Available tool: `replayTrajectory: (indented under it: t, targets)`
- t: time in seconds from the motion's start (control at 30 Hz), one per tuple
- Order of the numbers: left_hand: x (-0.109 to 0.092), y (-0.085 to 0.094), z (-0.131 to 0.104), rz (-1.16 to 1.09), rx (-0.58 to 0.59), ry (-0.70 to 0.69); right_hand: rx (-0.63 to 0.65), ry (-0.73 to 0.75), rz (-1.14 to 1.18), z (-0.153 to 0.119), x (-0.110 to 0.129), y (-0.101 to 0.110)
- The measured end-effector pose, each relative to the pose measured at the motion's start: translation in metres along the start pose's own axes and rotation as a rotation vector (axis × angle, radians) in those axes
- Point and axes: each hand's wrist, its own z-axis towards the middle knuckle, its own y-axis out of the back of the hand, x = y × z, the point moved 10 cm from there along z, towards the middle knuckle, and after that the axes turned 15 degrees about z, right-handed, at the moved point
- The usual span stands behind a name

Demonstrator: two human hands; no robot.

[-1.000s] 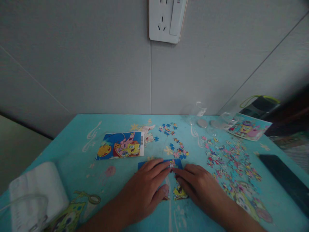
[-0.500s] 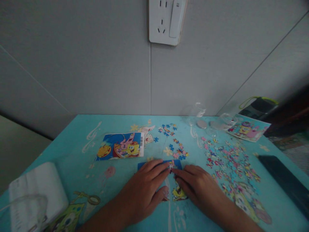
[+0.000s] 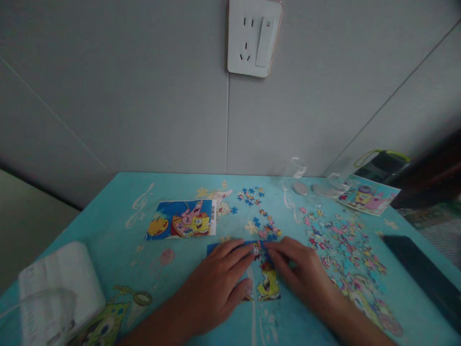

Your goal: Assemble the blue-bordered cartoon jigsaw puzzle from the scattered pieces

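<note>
A partly joined puzzle (image 3: pixel 268 283) with a blue top edge and a yellow figure lies on the blue table. My left hand (image 3: pixel 221 283) rests flat over its left part, fingers spread, and hides much of it. At the puzzle's upper right edge is my right hand (image 3: pixel 297 266), thumb and index finger close together; whatever they may hold is too small to make out. Just beyond the hands are small groups of loose pieces (image 3: pixel 251 195). The reference picture card (image 3: pixel 183 219) lies to the upper left.
Many loose pieces (image 3: pixel 342 240) spread on the right, beside a dark flat object (image 3: pixel 421 269). Clear containers (image 3: pixel 297 168), round lids (image 3: pixel 300 188) and another picture card (image 3: pixel 369 197) stand or lie at the back right. A white device (image 3: pixel 59 293) with a cable sits at left.
My right hand has shifted from the middle of the puzzle's top to its upper right edge, uncovering more of the yellow figure. My left hand stays in place; the view has tilted slightly.
</note>
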Motion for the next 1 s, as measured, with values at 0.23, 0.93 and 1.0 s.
replayTrajectory:
  t: [0.23,0.93,1.0]
  targets:
    - [0.000,0.005,0.001,-0.050,-0.054,-0.007,-0.019,-0.022,-0.306,0.091,-0.014,0.015]
    - [0.001,0.006,0.002,-0.061,-0.069,-0.011,0.113,-0.172,-0.372,0.141,-0.043,0.009]
    - [0.000,0.006,0.002,-0.066,-0.077,-0.014,0.104,-0.163,-0.359,0.141,-0.042,0.010]
